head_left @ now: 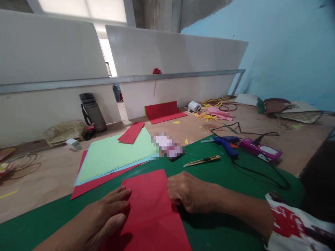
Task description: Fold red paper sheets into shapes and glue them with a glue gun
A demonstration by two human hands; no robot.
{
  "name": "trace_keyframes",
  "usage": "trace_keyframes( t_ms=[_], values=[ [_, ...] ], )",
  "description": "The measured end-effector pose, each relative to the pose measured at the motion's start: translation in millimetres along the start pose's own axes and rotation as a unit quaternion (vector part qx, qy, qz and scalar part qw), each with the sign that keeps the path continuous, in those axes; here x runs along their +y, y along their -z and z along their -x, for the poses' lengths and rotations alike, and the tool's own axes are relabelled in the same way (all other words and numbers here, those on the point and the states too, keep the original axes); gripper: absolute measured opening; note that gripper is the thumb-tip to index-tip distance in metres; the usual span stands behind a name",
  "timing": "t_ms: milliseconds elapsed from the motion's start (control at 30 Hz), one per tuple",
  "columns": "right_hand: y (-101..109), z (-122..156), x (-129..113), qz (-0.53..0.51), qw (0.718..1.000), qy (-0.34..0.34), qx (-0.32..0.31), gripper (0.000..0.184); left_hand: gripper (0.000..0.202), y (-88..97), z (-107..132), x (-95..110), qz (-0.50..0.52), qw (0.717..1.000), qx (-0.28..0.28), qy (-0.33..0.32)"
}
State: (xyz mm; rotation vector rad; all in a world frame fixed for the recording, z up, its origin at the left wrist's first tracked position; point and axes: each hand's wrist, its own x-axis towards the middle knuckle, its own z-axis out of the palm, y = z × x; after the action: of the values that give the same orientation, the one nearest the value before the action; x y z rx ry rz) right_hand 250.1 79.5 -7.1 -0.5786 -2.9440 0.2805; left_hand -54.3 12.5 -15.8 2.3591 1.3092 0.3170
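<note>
A red sheet of paper (153,212) lies on the green cutting mat (225,177) right in front of me. My left hand (108,214) rests flat on its left edge, fingers stretched out and together. At the paper's right edge sits my right hand (187,193), its fingers curled under so the knuckles face up; what they press or hold is hidden. Faint crease lines run across the red sheet.
Behind lie a stack of green, blue and red sheets (115,157), a red strip (131,132), a utility knife (202,160), a blue glue gun (226,143) with black cord, and a purple box (260,149). A dark bottle (91,111), wire basket (64,131) and white partition (172,52) stand farther back.
</note>
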Motion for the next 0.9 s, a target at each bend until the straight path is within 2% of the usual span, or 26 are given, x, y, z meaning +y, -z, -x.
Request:
trace_keyframes(
  t_ms=[200, 333, 533, 700, 900],
  values=[
    [-5, -1, 2, -0.018, 1.0, 0.011, 0.011, 0.027, 0.035, 5.0, -3, 7, 0.019, 1.0, -0.015, 0.008],
    [-4, -1, 3, -0.027, 0.999, 0.012, 0.018, 0.028, 0.034, 9.9, -8, 12, 0.023, 0.999, -0.033, -0.017],
    [-5, -1, 3, -0.037, 0.999, 0.007, 0.022, 0.028, 0.032, 12.4, -10, 16, 0.037, 0.998, -0.046, -0.017],
    [-6, -1, 5, -0.041, 0.999, 0.004, 0.025, 0.028, 0.034, 8.7, -6, 10, 0.037, 0.998, -0.049, 0.014],
    [-6, -1, 6, -0.041, 0.999, 0.001, 0.031, 0.029, 0.036, 0.1, -4, 1, 0.063, 0.998, -0.021, 0.006]
  ],
)
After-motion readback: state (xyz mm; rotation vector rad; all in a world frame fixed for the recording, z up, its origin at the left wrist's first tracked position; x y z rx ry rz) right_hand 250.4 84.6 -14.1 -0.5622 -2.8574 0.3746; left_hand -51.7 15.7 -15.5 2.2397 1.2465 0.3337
